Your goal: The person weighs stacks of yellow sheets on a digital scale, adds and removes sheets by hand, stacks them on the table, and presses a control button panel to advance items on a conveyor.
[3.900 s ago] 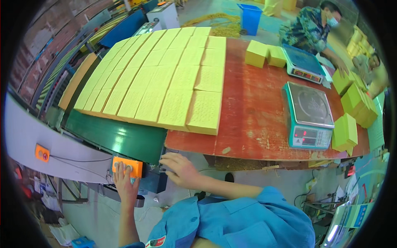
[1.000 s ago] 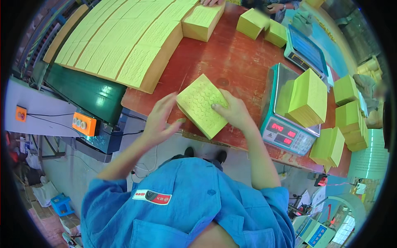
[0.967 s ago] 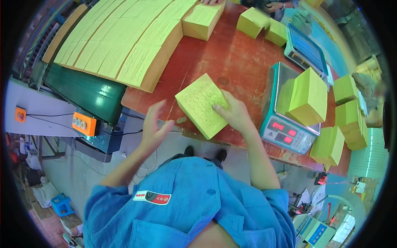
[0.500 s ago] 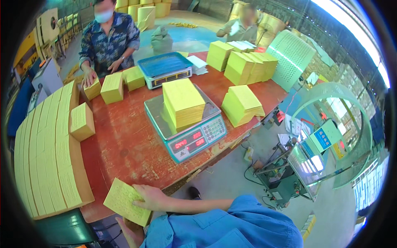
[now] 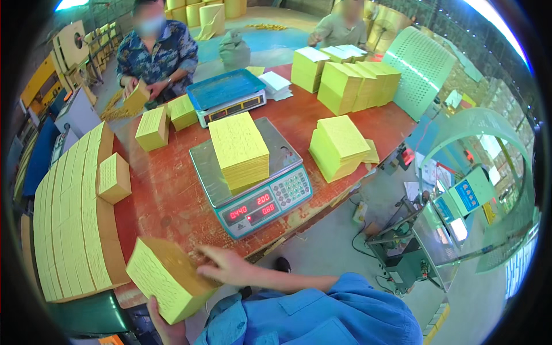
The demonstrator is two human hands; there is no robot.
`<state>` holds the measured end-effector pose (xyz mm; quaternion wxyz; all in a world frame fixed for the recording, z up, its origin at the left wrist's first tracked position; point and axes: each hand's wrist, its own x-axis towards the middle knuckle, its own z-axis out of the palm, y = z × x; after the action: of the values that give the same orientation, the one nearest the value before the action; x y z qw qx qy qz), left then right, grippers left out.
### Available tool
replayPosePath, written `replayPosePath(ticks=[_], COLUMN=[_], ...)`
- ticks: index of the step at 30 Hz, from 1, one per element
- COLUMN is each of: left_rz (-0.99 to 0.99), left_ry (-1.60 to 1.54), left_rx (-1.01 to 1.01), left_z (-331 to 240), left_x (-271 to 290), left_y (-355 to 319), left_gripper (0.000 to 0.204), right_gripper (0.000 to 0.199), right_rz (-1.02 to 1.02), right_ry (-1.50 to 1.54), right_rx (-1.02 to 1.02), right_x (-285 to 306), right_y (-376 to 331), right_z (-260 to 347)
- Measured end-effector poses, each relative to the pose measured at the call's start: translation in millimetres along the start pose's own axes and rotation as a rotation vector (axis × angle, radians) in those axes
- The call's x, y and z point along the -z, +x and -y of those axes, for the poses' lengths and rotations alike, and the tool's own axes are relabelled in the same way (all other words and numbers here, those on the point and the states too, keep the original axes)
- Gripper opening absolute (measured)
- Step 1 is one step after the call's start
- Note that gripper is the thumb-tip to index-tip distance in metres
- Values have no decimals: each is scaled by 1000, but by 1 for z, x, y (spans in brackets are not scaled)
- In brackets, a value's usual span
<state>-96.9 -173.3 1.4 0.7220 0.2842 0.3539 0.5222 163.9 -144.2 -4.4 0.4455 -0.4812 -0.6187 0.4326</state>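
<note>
A thick stack of yellow paper (image 5: 164, 287) is tilted in front of me at the table's near edge, its brown side facing right. My left hand (image 5: 165, 323) grips it from below at the near corner. My right hand (image 5: 225, 266) is at the brown side, fingers stretched and apart; whether the fingertips press on it I cannot tell. Beyond, another yellow stack (image 5: 241, 148) rests on the pan of a digital scale (image 5: 253, 210) with lit red figures.
Rows of yellow stacks (image 5: 72, 224) line the left of the red table (image 5: 167, 201). More stacks (image 5: 339, 146) stand right and behind, near a second scale with a blue tray (image 5: 226, 89). Across the table, one co-worker (image 5: 155, 57) holds a stack; another person (image 5: 345, 34) sits farther back.
The stack in my hands has turned, showing its brown side. My right hand has shifted from its top face to that side. The co-worker at the left has lifted a stack off the table.
</note>
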Motion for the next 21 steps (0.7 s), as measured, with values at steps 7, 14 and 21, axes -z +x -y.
replayPosePath(ticks=[7, 14, 21], left_rz=[36, 285, 133], left_ry=[-74, 173, 442], left_rx=[-87, 21, 113], left_z=[-36, -52, -30], left_x=[-187, -317, -308], left_y=[102, 239, 265], left_gripper=[48, 58, 69], right_gripper=[56, 46, 41], right_rz=[-25, -95, -35], right_ry=[329, 441, 499], right_rx=[-3, -133, -275], right_x=[167, 297, 304], right_y=[54, 152, 155], right_z=[65, 60, 10])
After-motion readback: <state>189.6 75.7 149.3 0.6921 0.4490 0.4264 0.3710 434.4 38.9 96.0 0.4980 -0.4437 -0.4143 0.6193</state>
